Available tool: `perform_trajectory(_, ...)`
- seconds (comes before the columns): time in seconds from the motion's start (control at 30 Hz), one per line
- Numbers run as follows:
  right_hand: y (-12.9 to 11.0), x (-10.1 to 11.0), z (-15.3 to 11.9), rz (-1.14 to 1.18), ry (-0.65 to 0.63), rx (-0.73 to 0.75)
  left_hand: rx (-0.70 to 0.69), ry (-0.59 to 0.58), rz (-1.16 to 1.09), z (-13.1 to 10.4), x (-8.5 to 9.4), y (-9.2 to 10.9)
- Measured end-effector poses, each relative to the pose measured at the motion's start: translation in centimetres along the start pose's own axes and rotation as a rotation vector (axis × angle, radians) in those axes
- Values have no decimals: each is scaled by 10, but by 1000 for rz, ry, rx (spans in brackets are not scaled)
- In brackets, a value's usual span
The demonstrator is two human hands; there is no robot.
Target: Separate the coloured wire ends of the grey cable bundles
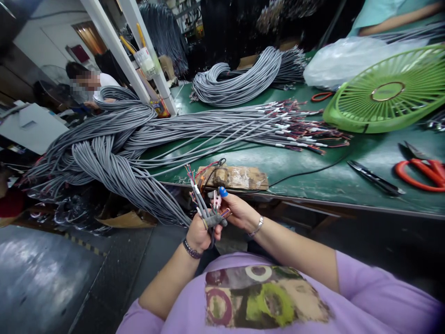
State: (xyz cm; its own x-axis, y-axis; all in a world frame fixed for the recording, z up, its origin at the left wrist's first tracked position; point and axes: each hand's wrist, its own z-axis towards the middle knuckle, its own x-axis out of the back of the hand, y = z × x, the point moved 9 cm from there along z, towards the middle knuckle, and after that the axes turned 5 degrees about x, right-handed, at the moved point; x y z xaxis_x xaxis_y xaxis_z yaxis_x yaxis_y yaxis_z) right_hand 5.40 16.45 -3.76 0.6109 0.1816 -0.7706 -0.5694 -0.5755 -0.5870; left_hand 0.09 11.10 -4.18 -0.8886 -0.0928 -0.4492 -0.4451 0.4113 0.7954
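My left hand (200, 231), with grey covers on some fingers, is closed around a few grey cables (199, 198). Thin coloured wires fan out from the stripped tops of these cables. Close against it, my right hand (239, 211) is pinched at a cable's wire end (225, 213), and a blue cover sits on its thumb tip. Its other fingertips are partly hidden behind the cables. Just beyond both hands, a worn wooden block (239, 177) with a dark cord lies at the bench edge.
Long grey cable bundles (194, 125) stretch across the green bench (292, 164) and hang over its left edge. A coiled bundle (243, 79) lies behind. To the right are tweezers (375, 177), red-handled scissors (422, 171) and a green fan (385, 93). Other people sit at far left and top right.
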Motion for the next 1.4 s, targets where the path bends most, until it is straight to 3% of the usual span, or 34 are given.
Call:
perform_trajectory(0.2,4,1,1,32,14,-4,17,-8,-4,0,1,-3)
perform_trajectory(0.53,4,-2,-13,47,-90,-110,-39,29,72,-20,-4,-2)
perform_trajectory(0.77,-6,2,-13,-31,-31,-2,-100,90,63,-25,-3,7)
perform_trajectory(1.07,-12,-3,-14,-178,-4,22,-156,137,-7,-20,-2,14)
perform_trajectory(1.4,-15,1,-12,-163,13,49,-136,156,4,-13,2,7)
